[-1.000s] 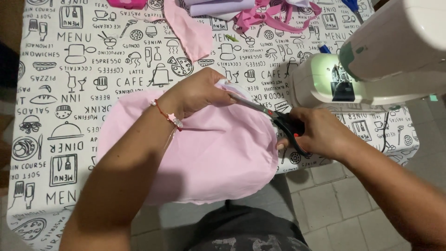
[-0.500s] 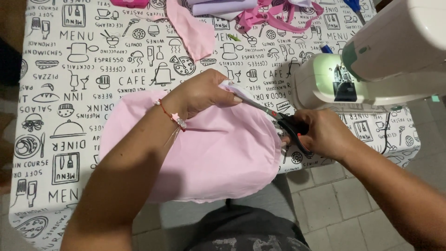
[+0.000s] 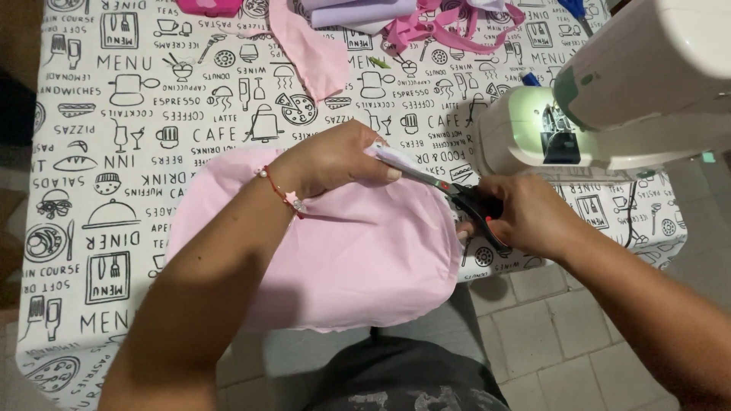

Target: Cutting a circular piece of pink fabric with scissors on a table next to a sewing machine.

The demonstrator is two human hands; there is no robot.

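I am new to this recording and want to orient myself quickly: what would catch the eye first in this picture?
First comes the large pink fabric spread at the table's near edge, with the left hand pinching its upper border. The right hand holds black-handled scissors whose blades reach that pinched edge. Behind them, at the right, stands a white sewing machine with its lamp lit, on a tablecloth printed with black cafe drawings.

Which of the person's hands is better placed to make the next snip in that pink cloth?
Probably the right hand: its grip is already on the black-handled scissors, blades at the cloth's edge. The left hand pinches the pink cloth there, holding it up for the blades.
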